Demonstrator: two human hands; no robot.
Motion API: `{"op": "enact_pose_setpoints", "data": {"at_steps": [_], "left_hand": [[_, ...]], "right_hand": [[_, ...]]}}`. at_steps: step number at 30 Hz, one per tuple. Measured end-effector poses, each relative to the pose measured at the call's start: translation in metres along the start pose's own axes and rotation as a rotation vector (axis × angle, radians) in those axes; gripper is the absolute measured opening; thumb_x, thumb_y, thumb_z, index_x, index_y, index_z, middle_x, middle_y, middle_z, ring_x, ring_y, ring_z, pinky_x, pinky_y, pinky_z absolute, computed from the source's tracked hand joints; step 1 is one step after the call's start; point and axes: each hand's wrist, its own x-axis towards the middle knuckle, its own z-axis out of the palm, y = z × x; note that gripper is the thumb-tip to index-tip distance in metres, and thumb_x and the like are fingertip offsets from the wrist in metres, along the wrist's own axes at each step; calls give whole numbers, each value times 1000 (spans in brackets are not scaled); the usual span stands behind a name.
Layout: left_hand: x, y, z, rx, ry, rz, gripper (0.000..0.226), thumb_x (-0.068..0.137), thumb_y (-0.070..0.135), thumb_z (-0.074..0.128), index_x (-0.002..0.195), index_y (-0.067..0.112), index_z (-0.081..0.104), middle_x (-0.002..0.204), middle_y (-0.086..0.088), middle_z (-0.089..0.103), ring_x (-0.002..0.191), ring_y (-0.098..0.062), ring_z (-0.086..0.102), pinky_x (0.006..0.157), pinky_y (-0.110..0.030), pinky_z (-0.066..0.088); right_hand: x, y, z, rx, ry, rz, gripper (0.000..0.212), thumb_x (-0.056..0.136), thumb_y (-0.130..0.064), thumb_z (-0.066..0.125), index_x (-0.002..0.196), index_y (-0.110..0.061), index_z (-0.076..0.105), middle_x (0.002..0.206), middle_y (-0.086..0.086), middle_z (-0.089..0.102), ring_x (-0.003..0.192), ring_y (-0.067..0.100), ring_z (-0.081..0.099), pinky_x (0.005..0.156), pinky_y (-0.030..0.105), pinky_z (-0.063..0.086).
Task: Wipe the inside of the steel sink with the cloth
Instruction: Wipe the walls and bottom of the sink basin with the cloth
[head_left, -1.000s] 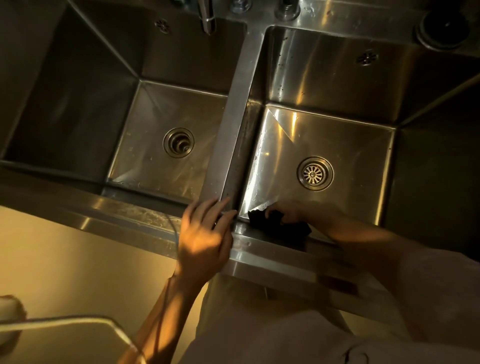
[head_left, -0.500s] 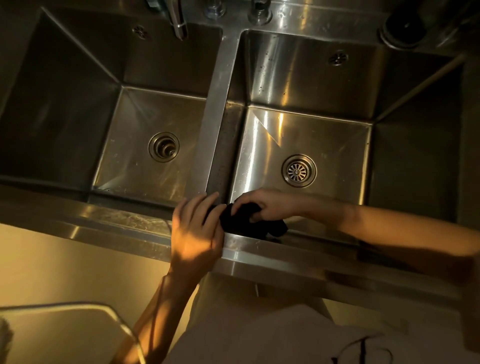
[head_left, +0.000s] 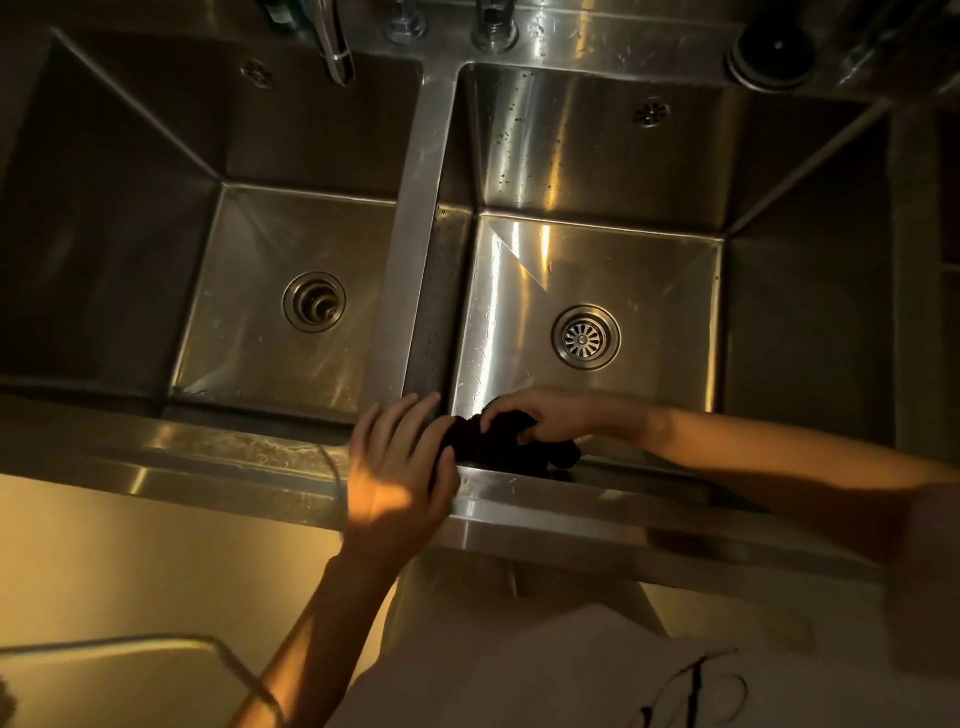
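Observation:
A double steel sink fills the view; its right basin (head_left: 644, 260) has a round strainer drain (head_left: 586, 338). A dark bunched cloth (head_left: 498, 447) is pressed into the right basin's near left corner, against the front wall. My right hand (head_left: 545, 415) is closed over the cloth from above. My left hand (head_left: 400, 467) lies flat with fingers spread on the front rim, where the divider (head_left: 410, 249) meets it, its fingertips touching the cloth's left side.
The left basin (head_left: 249, 291) has an open drain (head_left: 314, 300). A faucet spout (head_left: 335, 47) hangs over its back wall, with tap fittings (head_left: 493, 26) beside it. A dark round cap (head_left: 774, 52) sits on the back ledge at right. A thin curved cable (head_left: 156, 644) lies near bottom left.
My right hand has slid the cloth leftward along the near wall into the corner by the divider. My left hand has stayed on the rim.

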Motion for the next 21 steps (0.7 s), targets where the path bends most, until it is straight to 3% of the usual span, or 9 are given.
{"op": "enact_pose_setpoints", "data": {"at_steps": [6,10,16,21], "left_hand": [[0,1,2,-1,39,8,31,92,22,49,109,6,70,125,-13,63,120,-27,56,109,-49,33],[3,2,0,24,68,19,30,91,21,50,106,6,71,122,-13,65,118,-28,58,106,-51,37],[6,10,2,38,21,64,28,91,20,51,105,7,71,121,-13,66,117,-28,58,105,-51,37],[10,14,4,30,20,60,29,91,19,50,106,5,71,120,-14,66,117,-29,58,104,-52,39]], "right_hand": [[48,47,25,-142,-94,164,56,84,-8,62,134,-29,48,142,0,48,126,25,47,103,42,41],[57,64,30,-150,-117,221,54,83,-8,62,131,-29,50,136,2,52,122,25,49,101,43,42],[38,54,18,-79,-121,140,50,81,-6,63,127,-26,53,131,4,55,118,24,51,100,44,43],[-23,28,1,113,2,-29,50,80,-4,66,122,-30,57,127,-5,56,116,20,54,99,46,46]]}}
